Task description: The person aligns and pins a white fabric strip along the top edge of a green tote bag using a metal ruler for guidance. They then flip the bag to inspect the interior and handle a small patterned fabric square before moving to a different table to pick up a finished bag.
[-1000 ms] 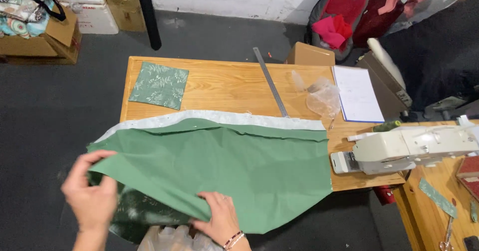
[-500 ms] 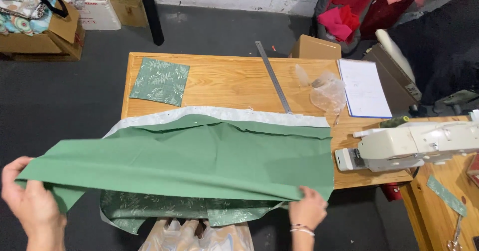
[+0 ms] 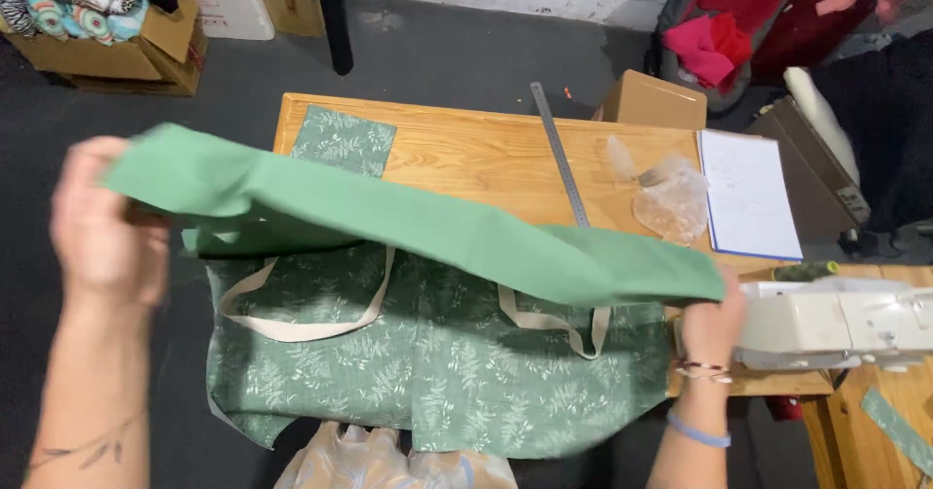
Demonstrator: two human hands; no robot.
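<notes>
My left hand [image 3: 102,222] grips one end of a plain green cloth [image 3: 418,227] and holds it raised at the left. My right hand [image 3: 711,326] grips the other end, low by the sewing machine. The cloth stretches between them above the wooden table [image 3: 476,154]. Under it lies a green leaf-print fabric piece [image 3: 437,363] with two beige straps [image 3: 292,326], hanging over the table's near edge.
A white sewing machine [image 3: 846,324] stands at the right. On the table are a small leaf-print patch [image 3: 343,139], a metal ruler [image 3: 561,158], a clear plastic bag [image 3: 666,197] and a paper pad [image 3: 746,192]. Cardboard boxes [image 3: 653,100] stand behind; a plastic bag [image 3: 389,460] lies below.
Both hands have lifted the plain green cloth off the table and spread it wide. The left end went up and left. The leaf-print piece with straps beneath is now uncovered.
</notes>
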